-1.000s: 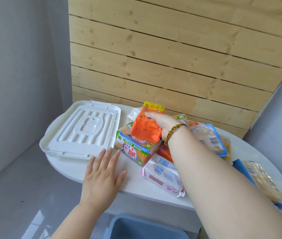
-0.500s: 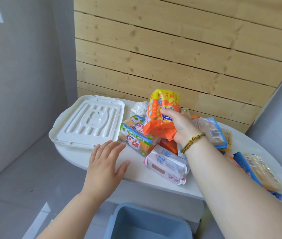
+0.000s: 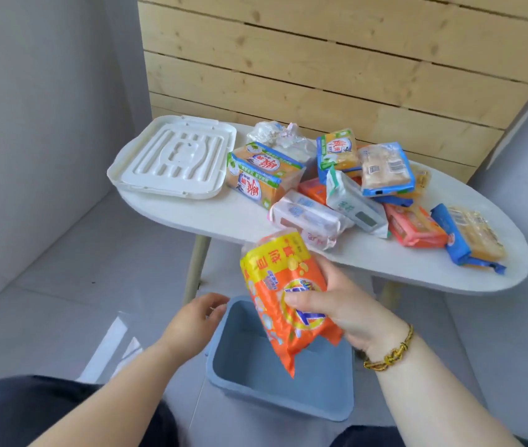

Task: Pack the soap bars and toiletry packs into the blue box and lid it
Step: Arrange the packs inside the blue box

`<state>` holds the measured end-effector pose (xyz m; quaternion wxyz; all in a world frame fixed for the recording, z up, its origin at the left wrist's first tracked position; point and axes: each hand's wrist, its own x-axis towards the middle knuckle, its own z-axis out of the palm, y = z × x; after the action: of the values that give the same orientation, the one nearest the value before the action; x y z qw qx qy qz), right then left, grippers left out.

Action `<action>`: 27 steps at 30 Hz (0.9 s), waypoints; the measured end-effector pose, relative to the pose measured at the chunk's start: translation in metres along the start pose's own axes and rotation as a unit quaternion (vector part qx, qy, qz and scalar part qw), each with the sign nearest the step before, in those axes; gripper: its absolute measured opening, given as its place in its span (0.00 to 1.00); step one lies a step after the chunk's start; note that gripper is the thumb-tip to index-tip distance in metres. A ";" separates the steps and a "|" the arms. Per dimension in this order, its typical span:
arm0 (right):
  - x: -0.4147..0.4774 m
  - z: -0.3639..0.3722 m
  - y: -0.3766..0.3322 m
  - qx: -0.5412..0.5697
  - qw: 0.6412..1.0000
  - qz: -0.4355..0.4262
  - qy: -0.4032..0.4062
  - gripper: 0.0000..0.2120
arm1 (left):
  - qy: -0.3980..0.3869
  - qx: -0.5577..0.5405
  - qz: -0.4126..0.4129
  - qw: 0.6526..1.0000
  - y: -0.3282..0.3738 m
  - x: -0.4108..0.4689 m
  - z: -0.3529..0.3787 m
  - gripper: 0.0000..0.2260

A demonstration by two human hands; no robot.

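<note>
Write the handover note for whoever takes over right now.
Right hand grips the orange pack above the blue box on the floor. Left hand is relaxed by the box's far left corner, holding nothing. No pack shows inside the box. The other packs lie heaped on the white table, white lid beside them. To do: drop this pack, pack the rest, fit the lid.

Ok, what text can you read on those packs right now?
The orange pack in the right hand: red characters on its yellow band, blurred; logo partly under the thumb.
The green-edged soap pack: red characters, too blurred.
The blue-edged pack: barcode, digits too small.
Nothing reads clearly enough to quote.
</note>
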<state>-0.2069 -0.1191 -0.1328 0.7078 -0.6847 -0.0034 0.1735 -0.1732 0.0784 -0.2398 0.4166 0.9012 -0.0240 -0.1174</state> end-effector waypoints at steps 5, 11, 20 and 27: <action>0.020 0.007 0.075 -0.088 0.987 0.111 0.075 0.33 | -0.019 -0.006 -0.111 0.994 -0.019 0.022 0.021 0.15; 0.067 -0.006 0.159 0.006 0.963 0.195 0.186 0.34 | -0.034 0.001 -0.174 0.984 -0.045 0.041 0.068 0.22; 0.117 0.001 0.254 -0.082 0.944 0.293 0.124 0.54 | -0.135 0.177 -0.229 0.948 -0.082 0.050 0.106 0.28; 0.139 0.015 0.285 -0.087 0.940 0.311 0.106 0.53 | -0.134 0.161 -0.193 0.959 -0.086 0.050 0.108 0.29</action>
<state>-0.1491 -0.0689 -0.4410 0.5523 -0.7250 0.2701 0.3105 -0.1548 0.0468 -0.3820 0.2280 0.9199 0.0756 -0.3099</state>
